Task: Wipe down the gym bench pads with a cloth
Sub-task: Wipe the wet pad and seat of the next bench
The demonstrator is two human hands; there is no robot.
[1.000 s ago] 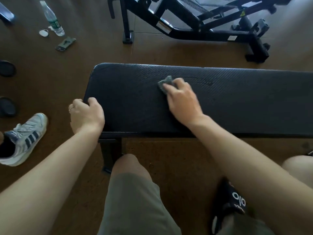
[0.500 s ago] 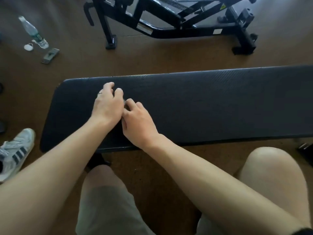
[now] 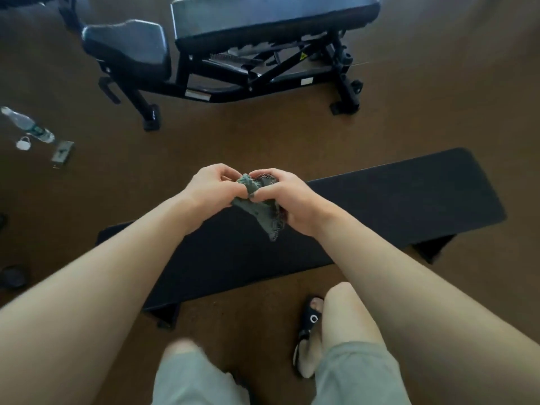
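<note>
A small grey-green cloth point(image 3: 258, 210) is bunched between both hands, lifted above the black flat bench pad point(image 3: 394, 200). My left hand point(image 3: 209, 190) pinches its upper left part with curled fingers. My right hand point(image 3: 290, 198) grips its right side, and a corner of the cloth hangs down below the hands. The flat bench runs from lower left to upper right beneath my arms. A second bench stands further away, with a seat pad point(image 3: 128, 45) and a long back pad point(image 3: 271, 16) on a black frame.
On the brown floor at the left lie a water bottle point(image 3: 27, 125), a small white object point(image 3: 23, 143) and a flat grey item point(image 3: 62, 150). My knees and a black slipper point(image 3: 311, 317) are in front of the flat bench.
Both hands lifted off the flat bench pad and now hold the cloth in the air between them. The view has pulled back and up, showing the second bench's pads.
</note>
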